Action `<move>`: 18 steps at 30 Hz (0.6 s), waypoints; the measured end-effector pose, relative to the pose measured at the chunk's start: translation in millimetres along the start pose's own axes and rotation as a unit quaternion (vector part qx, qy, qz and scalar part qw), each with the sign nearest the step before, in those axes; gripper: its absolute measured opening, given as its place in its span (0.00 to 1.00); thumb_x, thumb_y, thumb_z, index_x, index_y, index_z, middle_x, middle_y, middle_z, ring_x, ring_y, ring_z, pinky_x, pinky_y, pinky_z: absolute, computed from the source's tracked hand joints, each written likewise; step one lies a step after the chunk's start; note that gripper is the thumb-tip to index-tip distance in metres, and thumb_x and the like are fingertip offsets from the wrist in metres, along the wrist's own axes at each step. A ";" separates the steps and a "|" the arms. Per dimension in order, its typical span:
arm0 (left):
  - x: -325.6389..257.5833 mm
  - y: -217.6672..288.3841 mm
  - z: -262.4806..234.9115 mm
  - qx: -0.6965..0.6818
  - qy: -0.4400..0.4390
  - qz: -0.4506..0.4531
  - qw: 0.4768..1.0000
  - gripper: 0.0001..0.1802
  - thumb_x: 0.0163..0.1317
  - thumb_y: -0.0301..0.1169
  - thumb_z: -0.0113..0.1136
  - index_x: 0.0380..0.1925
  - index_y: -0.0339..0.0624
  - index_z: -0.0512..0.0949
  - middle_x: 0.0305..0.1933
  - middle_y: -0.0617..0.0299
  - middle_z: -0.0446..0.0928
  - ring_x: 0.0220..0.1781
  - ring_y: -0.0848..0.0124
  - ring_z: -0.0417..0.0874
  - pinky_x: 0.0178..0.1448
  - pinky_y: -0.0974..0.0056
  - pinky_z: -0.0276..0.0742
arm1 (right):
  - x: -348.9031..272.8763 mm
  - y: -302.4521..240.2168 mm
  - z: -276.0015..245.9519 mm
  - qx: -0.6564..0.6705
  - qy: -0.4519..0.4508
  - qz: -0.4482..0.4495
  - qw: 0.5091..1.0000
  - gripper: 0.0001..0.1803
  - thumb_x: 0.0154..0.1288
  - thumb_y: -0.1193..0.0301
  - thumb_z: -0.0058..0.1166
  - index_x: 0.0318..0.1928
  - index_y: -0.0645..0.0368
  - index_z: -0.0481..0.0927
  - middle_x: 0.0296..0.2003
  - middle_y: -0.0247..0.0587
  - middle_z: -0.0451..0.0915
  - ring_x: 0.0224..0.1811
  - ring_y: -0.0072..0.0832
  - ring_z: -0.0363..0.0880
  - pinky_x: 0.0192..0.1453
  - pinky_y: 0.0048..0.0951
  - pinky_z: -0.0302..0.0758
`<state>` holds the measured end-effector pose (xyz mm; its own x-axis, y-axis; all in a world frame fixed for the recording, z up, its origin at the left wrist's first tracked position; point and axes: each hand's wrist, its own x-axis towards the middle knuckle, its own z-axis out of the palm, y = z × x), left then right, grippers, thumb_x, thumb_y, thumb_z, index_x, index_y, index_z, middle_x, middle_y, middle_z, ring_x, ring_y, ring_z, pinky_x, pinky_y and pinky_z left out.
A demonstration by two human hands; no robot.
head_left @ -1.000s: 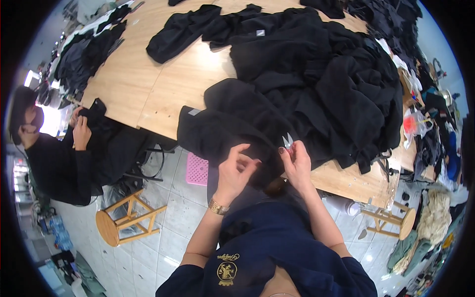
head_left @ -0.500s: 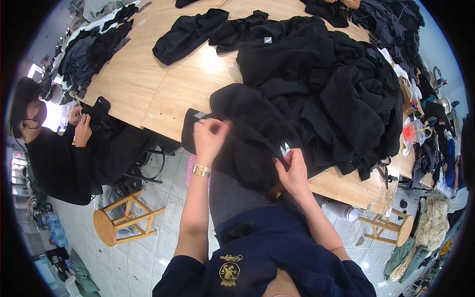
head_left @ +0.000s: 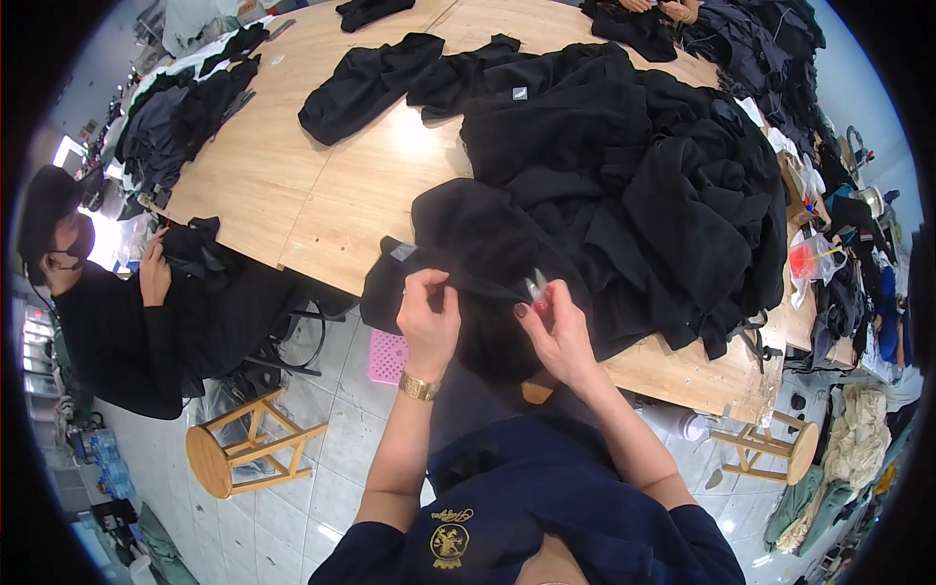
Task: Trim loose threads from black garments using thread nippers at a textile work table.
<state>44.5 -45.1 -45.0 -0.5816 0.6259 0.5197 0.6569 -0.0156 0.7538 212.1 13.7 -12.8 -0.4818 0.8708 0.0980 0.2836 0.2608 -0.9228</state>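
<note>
A black garment (head_left: 468,229) hangs over the near table edge toward my lap, with a small grey label (head_left: 403,251) at its left corner. My left hand (head_left: 430,317) is closed in a pinch on a fold of this cloth, just below the label. My right hand (head_left: 561,336) grips a pair of thread snips (head_left: 535,291) with silver blades and a reddish handle, their tips pointing up over the cloth. Dark nails show on that hand. The two hands are a short way apart, and the fold runs between them.
Black garments (head_left: 673,175) lie heaped on the wooden table (head_left: 341,210). At the left a masked co-worker (head_left: 107,292) handles dark cloth; another person's hands (head_left: 673,10) show at the far edge. Wooden stools (head_left: 210,458) and a pink perforated basket (head_left: 387,356) are below.
My left hand has moved down and right onto the cloth. My right hand has brought the snips up and left, nearer to it. The label corner has shifted slightly.
</note>
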 end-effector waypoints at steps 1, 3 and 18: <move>-4.3 -3.8 -1.0 -0.026 0.002 0.003 1.000 0.17 0.50 0.10 0.58 0.38 0.34 0.69 0.38 0.58 0.74 0.39 0.70 0.81 0.43 0.69 0.78 | 3.6 -8.1 1.2 -0.018 -0.029 -0.004 0.999 0.16 0.63 0.64 0.57 0.34 0.61 0.66 0.19 0.41 0.70 0.19 0.36 0.71 0.26 0.32 0.68; -6.2 3.3 -3.4 -0.065 0.020 0.021 0.997 0.19 0.48 0.09 0.59 0.40 0.35 0.67 0.40 0.57 0.72 0.41 0.69 0.81 0.44 0.69 0.79 | 8.9 -17.1 4.6 -0.065 -0.080 -0.018 0.995 0.17 0.63 0.60 0.57 0.33 0.59 0.68 0.19 0.43 0.74 0.22 0.42 0.76 0.26 0.36 0.69; -13.9 2.5 -3.6 -0.105 0.023 0.078 0.991 0.30 0.43 0.06 0.61 0.45 0.37 0.60 0.49 0.54 0.61 0.46 0.63 0.81 0.48 0.66 0.80 | 14.1 -17.4 14.1 -0.233 -0.094 -0.151 0.956 0.16 0.63 0.58 0.54 0.29 0.57 0.70 0.19 0.42 0.77 0.21 0.41 0.78 0.22 0.36 0.71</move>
<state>52.5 -56.6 -49.0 -0.5057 0.5668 0.6504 0.6287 -0.2741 0.7278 188.7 15.5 -0.7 -0.7288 0.6469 0.2247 0.4248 0.6844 -0.5926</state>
